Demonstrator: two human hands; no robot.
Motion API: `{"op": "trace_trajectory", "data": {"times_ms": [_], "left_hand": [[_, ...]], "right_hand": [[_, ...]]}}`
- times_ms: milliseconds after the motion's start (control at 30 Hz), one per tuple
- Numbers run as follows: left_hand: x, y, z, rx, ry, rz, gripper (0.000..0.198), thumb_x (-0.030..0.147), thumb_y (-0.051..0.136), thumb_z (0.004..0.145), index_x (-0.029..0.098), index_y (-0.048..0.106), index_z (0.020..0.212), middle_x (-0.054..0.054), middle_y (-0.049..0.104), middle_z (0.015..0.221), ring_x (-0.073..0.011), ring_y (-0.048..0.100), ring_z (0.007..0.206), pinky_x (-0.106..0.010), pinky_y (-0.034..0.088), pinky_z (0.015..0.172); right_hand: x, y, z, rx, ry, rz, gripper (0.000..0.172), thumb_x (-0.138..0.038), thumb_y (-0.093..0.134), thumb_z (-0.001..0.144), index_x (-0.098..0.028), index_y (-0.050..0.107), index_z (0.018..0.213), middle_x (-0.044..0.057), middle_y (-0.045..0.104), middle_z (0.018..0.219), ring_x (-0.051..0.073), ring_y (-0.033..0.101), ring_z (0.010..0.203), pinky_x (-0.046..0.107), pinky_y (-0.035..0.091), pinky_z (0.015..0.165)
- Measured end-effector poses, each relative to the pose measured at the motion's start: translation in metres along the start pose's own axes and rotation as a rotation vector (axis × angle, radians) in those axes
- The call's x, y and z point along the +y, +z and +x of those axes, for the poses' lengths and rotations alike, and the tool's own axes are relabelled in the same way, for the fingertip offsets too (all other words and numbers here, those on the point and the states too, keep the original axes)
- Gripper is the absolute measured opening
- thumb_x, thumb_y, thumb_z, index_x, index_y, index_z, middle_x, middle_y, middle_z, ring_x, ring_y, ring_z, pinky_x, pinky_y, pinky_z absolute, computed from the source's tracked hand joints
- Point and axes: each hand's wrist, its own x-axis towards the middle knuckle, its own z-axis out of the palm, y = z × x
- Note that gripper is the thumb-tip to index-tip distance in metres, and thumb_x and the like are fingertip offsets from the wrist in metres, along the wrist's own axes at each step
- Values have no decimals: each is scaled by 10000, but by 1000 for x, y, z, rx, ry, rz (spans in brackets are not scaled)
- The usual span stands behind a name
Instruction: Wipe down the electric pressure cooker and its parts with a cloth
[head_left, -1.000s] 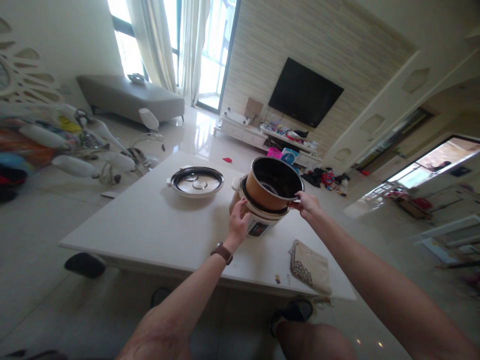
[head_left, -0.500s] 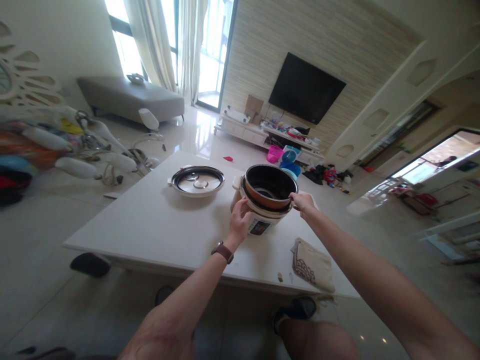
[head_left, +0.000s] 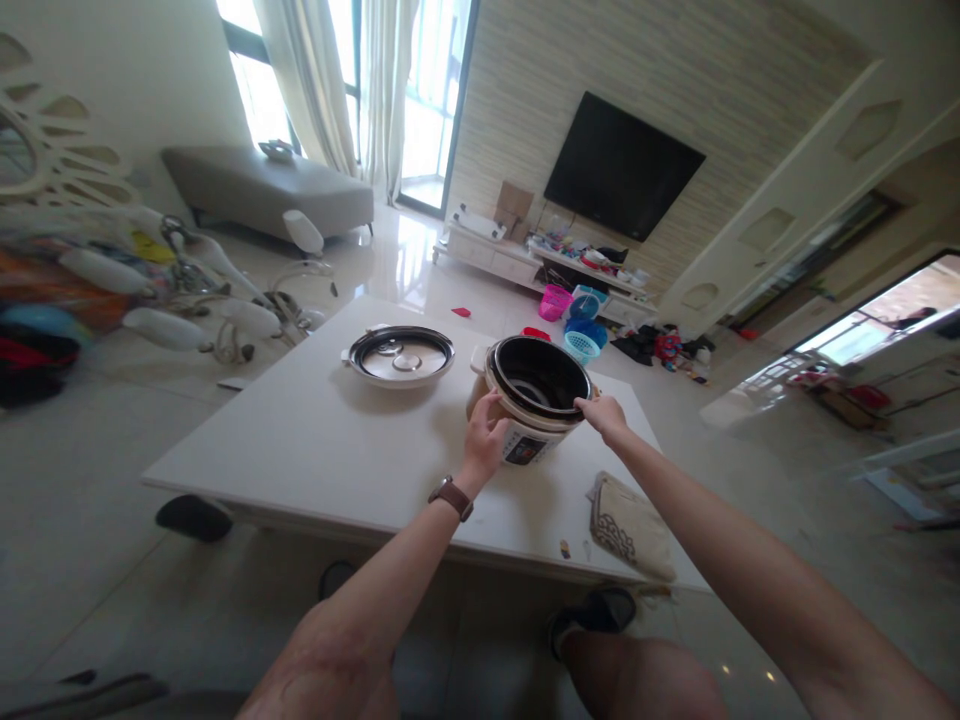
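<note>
A white electric pressure cooker with a dark front panel stands on the table. The black inner pot sits in it, its rim showing just above the cooker's edge. My right hand is closed on the pot's right rim, thumb and fingers pinching it. On the near left side, my left hand grips the cooker's upper edge; some of its fingertips are hidden. Left of the cooker lies the detached lid, its metal inner side facing up.
The white table carries a folded beige cloth and small items near its front edge. Plastic baskets stand on the floor beyond. A white-shaded lamp fixture lies left of the table.
The inner pot has gone down into the cooker; its brown outer side no longer shows. My right hand moved down slightly with the rim, while my left hand stayed at the cooker's edge.
</note>
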Motion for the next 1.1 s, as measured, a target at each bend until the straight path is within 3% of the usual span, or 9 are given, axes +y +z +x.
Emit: {"op": "trace_trajectory", "data": {"times_ms": [100,200,333,433,533,767,867,967,1100], "left_hand": [[0,0,0,-4,13,29,432,140,584,823,198,645,1247,-151,580,1580,-314,543,1474,-474,541,1128],[-1,1,-1,-1,33,38,435,143,583,821,199,642,1249,-152,599,1551,-314,546,1466,-474,542,1125],[-2,1,-1,11,41,20,405,154,591,809,198,650,1208,-157,595,1538,-320,559,1446,-460,569,1076],[-1,0,-1,24,43,20,397,151,598,801,195,656,1192,-160,599,1519,-325,566,1431,-462,569,1069],[0,0,-1,38,50,20,395,128,594,796,205,655,1178,-146,610,1494,-308,571,1421,-450,557,1086],[-5,-6,10,191,14,131,338,48,573,793,217,662,1072,-104,692,1253,-255,639,1249,-419,508,1097],[-10,-22,29,384,-152,74,300,46,641,788,217,627,1034,-82,680,1127,-236,653,1136,-415,500,1070],[-15,-50,52,623,-339,-96,330,60,691,782,229,554,1031,-52,635,1086,-197,649,1020,-381,528,973],[-17,-93,75,751,-412,-178,344,108,690,842,249,450,1044,-22,575,1053,-160,612,923,-365,543,903]], "right_hand": [[-4,-8,-10,62,-210,-208,295,-399,730,828,-226,617,618,84,658,745,276,653,876,346,464,746],[-17,-10,-28,126,-586,-299,230,-399,671,918,-204,672,794,127,710,988,288,636,1035,373,475,879],[-33,1,-53,-103,-909,-327,242,-403,732,939,-192,726,1058,121,748,1115,284,649,1110,381,459,960],[-34,13,-65,-203,-918,-399,370,-449,820,891,-187,719,1132,126,765,1103,302,673,1108,385,448,950],[-28,24,-70,-155,-874,-424,461,-467,877,840,-172,691,1142,130,767,1092,315,692,1067,388,433,931],[-22,30,-69,-121,-884,-405,402,-414,886,797,-184,667,1044,100,776,1006,306,709,986,380,411,913],[-16,27,-75,-120,-886,-379,438,-401,893,774,-174,675,1078,103,780,1029,311,712,1001,392,416,941],[-5,24,-89,-114,-902,-332,447,-391,897,757,-174,683,1085,109,784,1052,309,712,1001,404,428,957],[16,17,-119,-84,-949,-282,407,-374,889,761,-185,693,1063,103,782,1026,299,707,963,410,455,922]]}}
